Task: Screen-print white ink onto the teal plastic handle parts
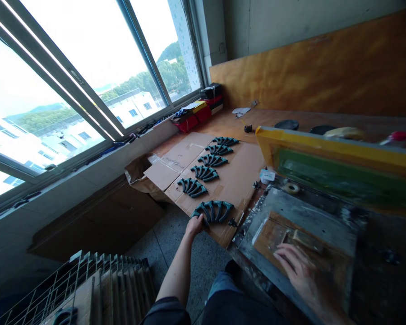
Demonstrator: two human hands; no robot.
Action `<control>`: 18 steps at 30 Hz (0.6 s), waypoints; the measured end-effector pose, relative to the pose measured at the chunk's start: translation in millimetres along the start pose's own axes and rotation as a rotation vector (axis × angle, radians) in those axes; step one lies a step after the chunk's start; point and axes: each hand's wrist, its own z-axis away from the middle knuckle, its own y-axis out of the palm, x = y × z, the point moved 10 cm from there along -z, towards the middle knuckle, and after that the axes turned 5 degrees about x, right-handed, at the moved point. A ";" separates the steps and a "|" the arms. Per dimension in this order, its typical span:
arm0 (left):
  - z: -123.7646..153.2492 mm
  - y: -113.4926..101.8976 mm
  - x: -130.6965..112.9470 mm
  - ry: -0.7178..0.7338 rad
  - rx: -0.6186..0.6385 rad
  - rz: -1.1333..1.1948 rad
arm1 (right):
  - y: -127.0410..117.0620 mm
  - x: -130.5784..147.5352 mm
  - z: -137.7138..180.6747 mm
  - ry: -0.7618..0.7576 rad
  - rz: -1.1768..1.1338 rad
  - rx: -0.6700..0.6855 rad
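My left hand point(194, 224) reaches out to the near edge of a flattened cardboard sheet point(238, 178) and touches the nearest fan of dark teal curved plastic parts point(214, 211). Several more fans of the same parts point(205, 172) lie in a row running away from me on the cardboard. My right hand point(296, 267) rests flat, fingers spread, on a wooden block point(284, 234) set in a grey metal base plate point(311, 216). A yellow-framed green printing screen point(341, 164) stands tilted up behind that plate.
Wire racks point(88, 284) stand on the floor at the lower left. Large windows point(71, 90) run along the left wall, with red boxes point(192, 118) at the bench's far corner. Tape rolls point(292, 188) and dark discs point(287, 124) sit on the bench.
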 end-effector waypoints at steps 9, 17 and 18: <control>51.7 -17.1 -28.0 -0.017 -0.350 -0.129 | -1.6 -6.2 1.8 0.040 -0.012 0.015; 55.1 43.6 -85.4 0.147 -0.517 -0.329 | -15.2 1.6 1.7 -0.019 0.021 -0.060; 50.0 45.2 -84.8 0.132 -0.512 -0.331 | -18.0 1.4 2.1 -0.029 0.033 -0.075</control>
